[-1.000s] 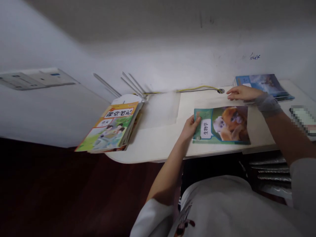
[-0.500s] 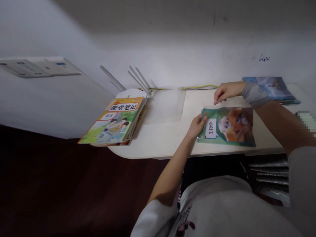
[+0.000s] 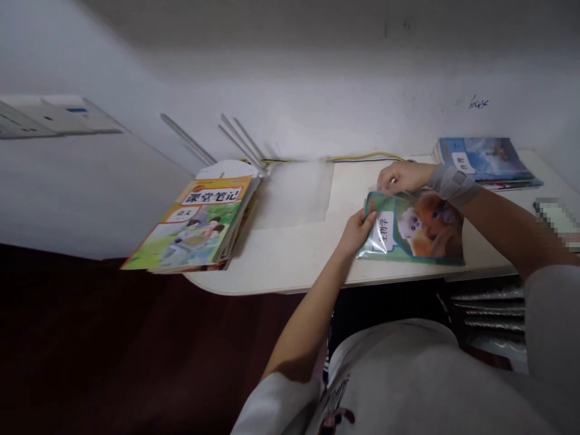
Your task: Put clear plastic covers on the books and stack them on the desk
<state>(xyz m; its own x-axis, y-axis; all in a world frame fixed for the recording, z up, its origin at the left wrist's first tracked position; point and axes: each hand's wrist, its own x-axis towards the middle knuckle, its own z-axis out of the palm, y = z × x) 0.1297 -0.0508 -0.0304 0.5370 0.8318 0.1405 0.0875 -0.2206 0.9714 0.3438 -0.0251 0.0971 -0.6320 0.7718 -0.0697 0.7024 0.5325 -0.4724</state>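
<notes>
A green biology textbook (image 3: 428, 232) with monkeys on its front lies sideways near the desk's front edge. Over it is a clear plastic book cover (image 3: 383, 238) that catches the light at the left. My left hand (image 3: 357, 232) grips the book's left edge, thumb on top and fingers underneath. At the book's upper edge, my right hand (image 3: 403, 176) is closed in a pinch on the plastic, which stands up a little there; its fingertips are partly hidden. A grey band wraps the right wrist.
A stack of workbooks (image 3: 199, 220) overhangs the left end of the white desk (image 3: 290, 257), in front of a white router (image 3: 226, 169) with antennas. Clear plastic sheets (image 3: 299, 193) lie beside it. Blue textbooks (image 3: 487, 160) are piled at the back right. A yellow cable (image 3: 367, 156) runs along the wall.
My right hand has come down to the book's upper edge and taken hold of the plastic. My left hand keeps its grip on the book. The camera view has shifted slightly right.
</notes>
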